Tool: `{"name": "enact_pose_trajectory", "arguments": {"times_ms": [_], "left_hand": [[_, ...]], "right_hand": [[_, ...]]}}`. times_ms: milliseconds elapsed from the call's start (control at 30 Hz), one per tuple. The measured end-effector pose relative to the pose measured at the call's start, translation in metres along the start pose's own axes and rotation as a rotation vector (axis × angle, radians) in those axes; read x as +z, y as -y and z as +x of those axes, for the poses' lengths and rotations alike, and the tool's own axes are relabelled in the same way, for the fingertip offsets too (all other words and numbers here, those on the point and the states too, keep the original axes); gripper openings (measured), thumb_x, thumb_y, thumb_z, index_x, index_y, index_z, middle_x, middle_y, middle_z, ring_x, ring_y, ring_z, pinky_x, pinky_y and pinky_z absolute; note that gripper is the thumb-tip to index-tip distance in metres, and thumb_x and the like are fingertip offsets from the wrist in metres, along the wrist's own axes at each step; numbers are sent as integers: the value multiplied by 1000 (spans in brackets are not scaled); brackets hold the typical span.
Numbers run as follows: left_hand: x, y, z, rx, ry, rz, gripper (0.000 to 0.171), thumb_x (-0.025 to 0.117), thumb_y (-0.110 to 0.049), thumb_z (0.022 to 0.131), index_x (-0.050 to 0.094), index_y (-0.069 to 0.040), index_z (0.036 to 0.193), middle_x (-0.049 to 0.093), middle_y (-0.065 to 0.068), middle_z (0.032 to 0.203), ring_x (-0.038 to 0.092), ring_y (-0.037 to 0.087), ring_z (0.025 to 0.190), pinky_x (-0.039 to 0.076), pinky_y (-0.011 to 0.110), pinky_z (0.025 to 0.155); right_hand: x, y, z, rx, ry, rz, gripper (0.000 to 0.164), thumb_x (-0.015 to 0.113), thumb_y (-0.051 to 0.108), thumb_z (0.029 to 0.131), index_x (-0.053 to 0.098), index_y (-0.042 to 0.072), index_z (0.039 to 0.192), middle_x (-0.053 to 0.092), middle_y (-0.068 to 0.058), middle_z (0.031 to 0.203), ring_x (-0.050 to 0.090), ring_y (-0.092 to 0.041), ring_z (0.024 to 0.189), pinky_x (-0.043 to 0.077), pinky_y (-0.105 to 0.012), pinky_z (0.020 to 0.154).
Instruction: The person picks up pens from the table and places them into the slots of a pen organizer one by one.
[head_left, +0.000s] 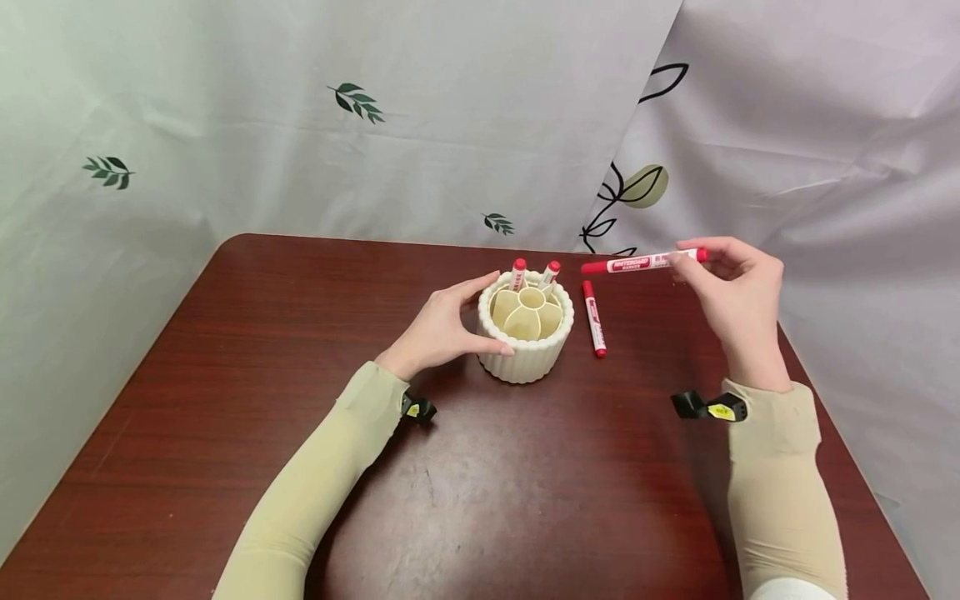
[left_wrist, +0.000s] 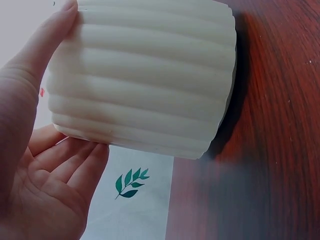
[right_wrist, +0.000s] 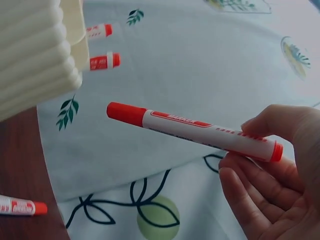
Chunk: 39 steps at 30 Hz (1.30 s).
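Note:
A cream ribbed pen holder (head_left: 517, 362) with petal-shaped compartments stands on the table. My left hand (head_left: 442, 329) holds its side, thumb at the front and fingers behind; the left wrist view shows them against the ribbed wall (left_wrist: 145, 75). Two red-capped markers (head_left: 518, 275) stand in its rear compartments. To the right of the holder, my right hand (head_left: 738, 287) pinches a red and white whiteboard marker (head_left: 633, 264) near its end, held about level above the table, with the red cap pointing left. Another whiteboard marker (head_left: 595, 321) lies on the table beside the holder.
The dark red wooden table (head_left: 450, 500) has its back edge just behind the holder. A pale cloth (head_left: 450, 125) with leaf prints hangs behind and to the right. Each wrist wears a black strap.

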<state>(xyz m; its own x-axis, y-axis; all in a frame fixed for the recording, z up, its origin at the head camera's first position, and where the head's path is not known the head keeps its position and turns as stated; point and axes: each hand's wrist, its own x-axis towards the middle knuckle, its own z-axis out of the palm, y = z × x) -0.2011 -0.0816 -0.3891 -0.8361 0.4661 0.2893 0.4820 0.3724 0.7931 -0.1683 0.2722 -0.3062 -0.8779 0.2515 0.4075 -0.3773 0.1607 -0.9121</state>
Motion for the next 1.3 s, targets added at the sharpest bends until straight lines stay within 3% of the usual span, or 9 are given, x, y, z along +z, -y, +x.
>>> {"name": "enact_pose_trajectory", "arguments": {"times_ms": [233, 633, 967, 1300], "left_hand": [[0, -1, 0, -3, -2, 11, 110, 98, -45, 64, 45, -16, 155, 51, -3, 150, 59, 9, 123, 45, 27, 105], [0, 0, 0, -2, -9, -7, 108, 98, -43, 64, 46, -15, 154, 51, -4, 149, 59, 9, 122, 45, 25, 104], [0, 0, 0, -8, -3, 3, 108, 98, -44, 64, 46, -16, 154, 52, -4, 149, 60, 7, 121, 45, 25, 104], [-1, 1, 1, 4, -1, -15, 108, 98, -43, 64, 47, -14, 154, 52, -3, 149, 60, 9, 122, 45, 25, 104]], "right_hand": [[8, 6, -3, -67, 11, 196, 28, 82, -7, 80, 71, -17, 104, 71, -16, 79, 67, -24, 62, 59, -26, 64], [22, 12, -4, -86, 69, 287, 28, 79, -13, 80, 68, -20, 105, 71, -18, 82, 70, -25, 65, 61, -29, 68], [40, 6, -6, -72, 175, 204, 29, 81, -8, 82, 69, -18, 106, 71, -14, 83, 71, -23, 66, 61, -30, 69], [57, -5, -7, -44, 262, -34, 22, 84, 4, 84, 77, -1, 104, 75, -8, 87, 72, -20, 70, 60, -25, 69]]}}
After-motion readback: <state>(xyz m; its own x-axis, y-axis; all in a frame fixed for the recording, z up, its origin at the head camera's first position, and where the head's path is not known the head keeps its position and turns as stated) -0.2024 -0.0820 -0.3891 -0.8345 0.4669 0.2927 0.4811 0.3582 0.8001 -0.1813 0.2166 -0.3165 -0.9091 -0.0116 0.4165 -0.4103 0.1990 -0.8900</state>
